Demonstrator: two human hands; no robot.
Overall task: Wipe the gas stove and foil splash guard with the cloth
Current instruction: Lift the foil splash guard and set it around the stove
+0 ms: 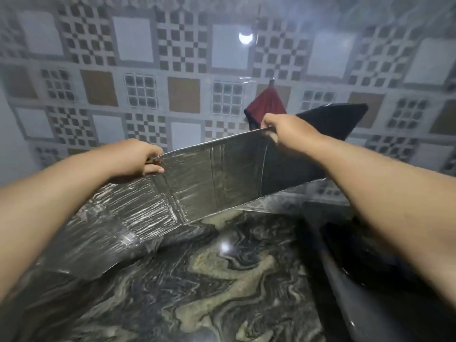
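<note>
A folding foil splash guard stands on the dark marbled counter, tilted, with a left panel, a middle panel and a dark right panel. My left hand pinches its top edge at the left fold. My right hand grips the top edge at the right fold. A dark red cloth hangs on the wall just behind my right hand. At the right edge, under my right forearm, lies a dark glossy shape that may be the stove.
A patterned tiled wall rises behind the counter, with a lamp reflection on it. The dark shape fills the lower right corner.
</note>
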